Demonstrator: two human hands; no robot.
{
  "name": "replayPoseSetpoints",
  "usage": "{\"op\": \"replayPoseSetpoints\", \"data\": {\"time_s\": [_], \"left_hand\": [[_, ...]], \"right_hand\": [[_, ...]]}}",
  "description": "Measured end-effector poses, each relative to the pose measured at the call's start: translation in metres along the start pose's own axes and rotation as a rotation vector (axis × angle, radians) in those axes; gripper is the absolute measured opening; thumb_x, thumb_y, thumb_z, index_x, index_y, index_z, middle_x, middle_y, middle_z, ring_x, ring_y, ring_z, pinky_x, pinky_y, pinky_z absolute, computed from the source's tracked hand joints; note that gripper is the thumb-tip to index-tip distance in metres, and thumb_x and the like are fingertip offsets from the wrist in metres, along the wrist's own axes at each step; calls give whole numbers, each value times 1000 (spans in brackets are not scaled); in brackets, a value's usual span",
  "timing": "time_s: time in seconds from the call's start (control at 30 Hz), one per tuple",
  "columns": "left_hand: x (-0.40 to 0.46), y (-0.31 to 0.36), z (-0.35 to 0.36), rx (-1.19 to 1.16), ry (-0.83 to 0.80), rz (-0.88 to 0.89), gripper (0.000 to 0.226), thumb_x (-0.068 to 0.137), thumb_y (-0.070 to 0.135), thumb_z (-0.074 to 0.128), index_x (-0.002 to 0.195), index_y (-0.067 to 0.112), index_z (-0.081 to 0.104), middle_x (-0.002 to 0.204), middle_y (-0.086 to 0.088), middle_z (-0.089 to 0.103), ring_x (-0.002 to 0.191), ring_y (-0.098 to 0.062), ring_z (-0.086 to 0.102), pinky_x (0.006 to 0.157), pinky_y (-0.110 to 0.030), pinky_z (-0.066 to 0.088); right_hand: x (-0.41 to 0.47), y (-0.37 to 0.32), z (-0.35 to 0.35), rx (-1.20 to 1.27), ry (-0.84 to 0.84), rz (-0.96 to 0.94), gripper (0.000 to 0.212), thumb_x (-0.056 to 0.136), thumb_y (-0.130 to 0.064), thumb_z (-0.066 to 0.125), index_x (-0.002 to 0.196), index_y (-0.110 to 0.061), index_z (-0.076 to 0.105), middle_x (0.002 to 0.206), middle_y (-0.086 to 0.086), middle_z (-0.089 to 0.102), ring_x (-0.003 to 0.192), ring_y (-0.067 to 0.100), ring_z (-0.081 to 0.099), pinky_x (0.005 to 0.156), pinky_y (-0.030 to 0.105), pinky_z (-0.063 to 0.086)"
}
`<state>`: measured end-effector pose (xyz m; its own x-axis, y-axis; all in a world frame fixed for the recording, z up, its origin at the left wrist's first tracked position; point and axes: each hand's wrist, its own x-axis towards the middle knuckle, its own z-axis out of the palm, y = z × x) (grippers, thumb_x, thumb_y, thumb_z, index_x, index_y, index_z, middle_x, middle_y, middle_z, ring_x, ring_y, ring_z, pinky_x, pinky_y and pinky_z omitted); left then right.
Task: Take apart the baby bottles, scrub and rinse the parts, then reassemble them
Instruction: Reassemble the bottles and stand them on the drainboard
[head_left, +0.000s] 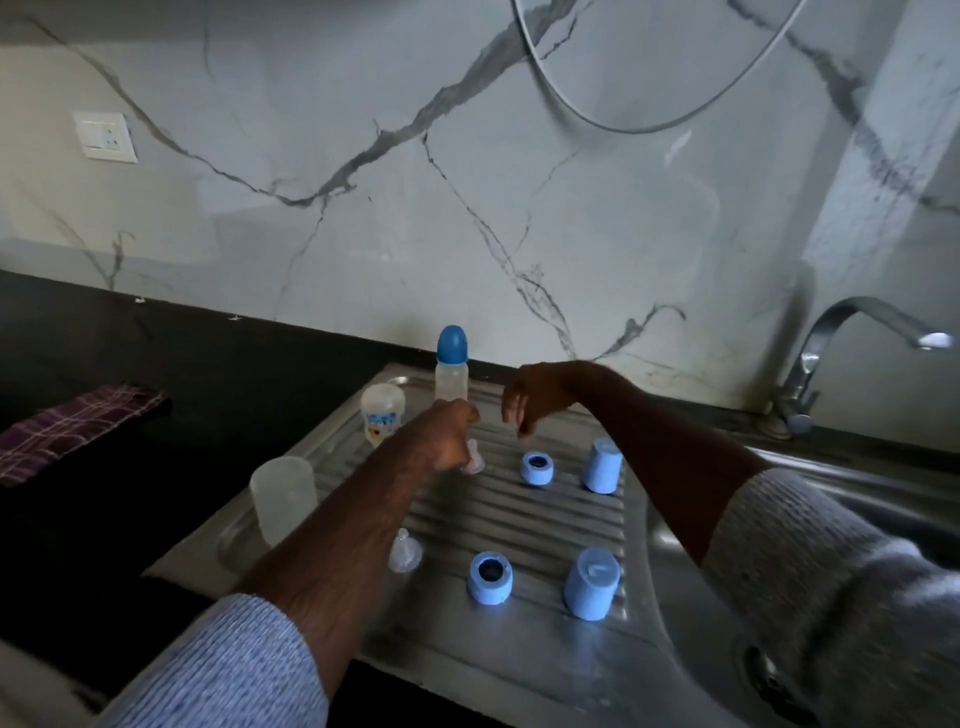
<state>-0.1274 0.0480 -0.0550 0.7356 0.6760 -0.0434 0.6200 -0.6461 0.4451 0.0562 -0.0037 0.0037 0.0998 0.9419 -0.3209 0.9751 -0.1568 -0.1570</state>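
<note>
Baby bottle parts stand on the steel drainboard (519, 654). My left hand (448, 434) is closed around the top of a clear nipple (475, 464) whose base rests on the ridges. To its right, my right hand (530, 402) hovers with loosely curled fingers and holds nothing. A second nipple (405, 552) lies nearer me. Two blue collar rings (536, 468) (489, 578) and two blue caps (602, 465) (592, 584) stand at the right. One assembled bottle with a blue cap (452, 364) stands at the back, beside a printed bottle body (382, 415). A clear bottle body (283, 496) stands upside down at the left.
The sink basin (841, 519) with its drain lies at the right, below a steel tap (831, 343). A dark counter (156, 364) with a checked cloth (67, 431) is at the left. The marble wall behind carries a socket (105, 137), and a hose loop (623, 124) hangs overhead.
</note>
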Motion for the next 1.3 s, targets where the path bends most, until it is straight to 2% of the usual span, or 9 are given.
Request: {"op": "replayPoseSetpoints", "data": {"time_s": [0.2,0.37,0.47,0.63,0.8,0.97,1.03,1.13,1.3], "left_hand": [[-2,5,24,-17,76,18,25,88,22,72,111,15,64,110,-2,65,98,-17,62,89,-34,51],[-8,11,27,-83,201,31,8,90,22,69,92,20,61,91,1,65,86,-14,63,87,-40,54],[-13,21,19,-221,330,129,9,94,13,63,97,19,58,97,3,63,90,-11,61,85,-32,53],[-27,61,12,-494,417,214,19,90,0,65,106,9,61,98,2,63,87,-16,66,69,-38,62],[-34,122,17,-471,543,414,17,76,1,81,91,5,73,78,6,66,69,1,62,66,-12,47],[-47,190,53,-327,589,486,25,68,4,81,58,11,58,58,-12,57,61,-30,56,56,-28,27],[-51,210,74,-334,592,504,40,65,1,78,55,22,46,56,-12,55,58,-25,54,57,-27,21],[-53,227,111,-352,514,450,12,73,16,80,73,10,70,72,-8,71,68,-20,64,62,-33,42],[-48,239,150,-546,469,413,20,74,24,67,62,8,65,59,-2,66,56,-16,61,52,-35,44]], "right_hand": [[-40,10,33,-153,-32,-49,53,77,-20,86,126,-22,67,111,-1,69,99,15,63,82,23,42],[-48,11,53,-205,163,-35,44,84,-35,77,125,-36,62,119,-8,66,122,17,53,104,57,24],[-63,14,56,-134,375,-40,40,85,-38,71,124,-35,61,122,-8,65,122,20,54,103,48,29],[-101,32,74,593,964,-207,35,77,-21,78,110,-22,67,102,-2,70,89,11,68,84,36,56],[-157,51,89,1132,1174,-145,29,84,1,75,110,-6,65,100,-2,72,88,6,67,77,24,54],[-207,73,108,1211,1248,-210,31,86,6,70,109,-13,65,103,1,73,93,12,68,74,21,51],[-222,80,117,1154,1233,-189,31,87,6,69,110,-14,67,103,-3,73,93,9,68,74,20,51],[-243,98,131,1063,1212,-122,29,87,2,71,115,-7,68,107,1,74,96,12,70,77,21,53],[-259,122,158,999,1179,-24,31,84,-8,80,113,-13,71,107,-1,75,99,15,72,84,30,59]]}}
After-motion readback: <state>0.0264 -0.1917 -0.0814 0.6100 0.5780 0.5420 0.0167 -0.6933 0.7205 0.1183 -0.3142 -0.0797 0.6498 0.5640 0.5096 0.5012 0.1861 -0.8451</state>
